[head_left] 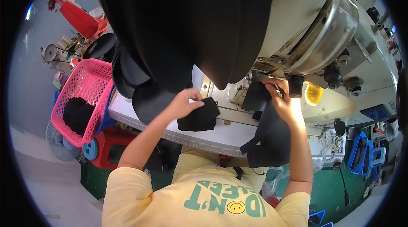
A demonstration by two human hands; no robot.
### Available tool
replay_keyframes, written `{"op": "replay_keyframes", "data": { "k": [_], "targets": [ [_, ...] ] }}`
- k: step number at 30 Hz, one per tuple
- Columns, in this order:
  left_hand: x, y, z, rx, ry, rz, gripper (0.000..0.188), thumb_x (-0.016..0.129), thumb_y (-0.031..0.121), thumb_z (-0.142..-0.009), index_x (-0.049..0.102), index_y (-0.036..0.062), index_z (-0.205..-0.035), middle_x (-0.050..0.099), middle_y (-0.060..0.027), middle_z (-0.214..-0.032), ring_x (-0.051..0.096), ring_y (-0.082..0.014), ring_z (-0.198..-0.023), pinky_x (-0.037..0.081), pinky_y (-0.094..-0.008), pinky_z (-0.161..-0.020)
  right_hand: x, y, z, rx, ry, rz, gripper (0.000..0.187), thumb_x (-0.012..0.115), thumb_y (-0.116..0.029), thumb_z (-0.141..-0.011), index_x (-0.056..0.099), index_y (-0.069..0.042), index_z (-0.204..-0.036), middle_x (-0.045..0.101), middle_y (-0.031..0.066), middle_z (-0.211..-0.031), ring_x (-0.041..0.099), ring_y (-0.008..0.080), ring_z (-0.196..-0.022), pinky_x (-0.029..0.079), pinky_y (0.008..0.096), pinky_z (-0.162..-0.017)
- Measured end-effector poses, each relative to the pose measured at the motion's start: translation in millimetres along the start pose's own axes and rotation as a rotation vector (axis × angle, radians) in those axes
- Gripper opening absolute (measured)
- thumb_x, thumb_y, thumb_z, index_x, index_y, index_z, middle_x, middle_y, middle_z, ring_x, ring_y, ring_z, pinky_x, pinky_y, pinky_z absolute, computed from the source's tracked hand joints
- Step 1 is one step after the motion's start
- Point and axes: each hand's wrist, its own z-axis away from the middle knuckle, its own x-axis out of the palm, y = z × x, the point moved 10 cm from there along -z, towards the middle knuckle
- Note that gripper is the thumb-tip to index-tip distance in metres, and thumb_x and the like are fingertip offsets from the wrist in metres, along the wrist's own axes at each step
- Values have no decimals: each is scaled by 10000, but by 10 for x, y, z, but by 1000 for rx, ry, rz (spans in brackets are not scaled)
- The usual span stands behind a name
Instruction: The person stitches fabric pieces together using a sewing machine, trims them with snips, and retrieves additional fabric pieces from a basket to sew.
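Observation:
My left hand (185, 104) is closed, thumb and fingers pinching the upper edge of some small black fabric pieces (199, 117) at the front of the white sewing table (165, 128). My right hand (284, 101) is under the head of the sewing machine (308, 52), its fingers curled together. A small dark, shiny thing shows among those fingers, too little of it to name. Beside them lies a black fabric piece (256, 96) by the machine's working area. A longer black fabric piece (272, 142) hangs over the table's front edge, below my right hand.
Large black panels (191, 22) hang close in front and hide much of the machine. A pink basket (104, 95) with black cloth (78, 114) stands at left, by a red stool (111, 148). A yellow round thing (313, 94) lies right of my right hand.

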Motion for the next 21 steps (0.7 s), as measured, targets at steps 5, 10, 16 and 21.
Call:
{"op": "replay_keyframes", "data": {
  "k": [5, 10, 16, 21],
  "targets": [
    [48, 816, -258, -114, -86, 311, 131, 687, 103, -799, 590, 27, -754, 553, 14, -747, 505, -68, -718, 415, -223, -662, 35, 104, -38, -115, 26, 98, 124, 635, -104, -842, 672, -51, -948, 688, 112, -863, 653, 287, -768, 492, 340, -647],
    [471, 759, -689, -103, -249, 249, 137, 701, 132, -801, 647, 20, -857, 588, 1, -769, 516, -64, -734, 417, -219, -666, 50, 246, -14, -209, 102, 43, 84, 636, -117, -842, 660, -45, -878, 659, 109, -752, 630, 293, -658, 475, 366, -569],
    [395, 415, -907, -55, -60, 202, 290, 748, 205, -778, 663, -7, -956, 643, -18, -854, 565, -78, -798, 435, -201, -744, 115, 263, 56, -203, 32, 261, 76, 632, -47, -837, 643, -40, -912, 646, 89, -822, 609, 232, -753, 457, 331, -682],
    [398, 290, -956, -47, -61, 157, 358, 754, 208, -773, 656, -31, -1022, 656, -38, -927, 575, -92, -852, 434, -198, -793, 102, 206, 107, -254, 69, 336, 212, 622, 54, -830, 640, -34, -1023, 673, 54, -971, 607, 165, -892, 448, 274, -827]
  ]
}}
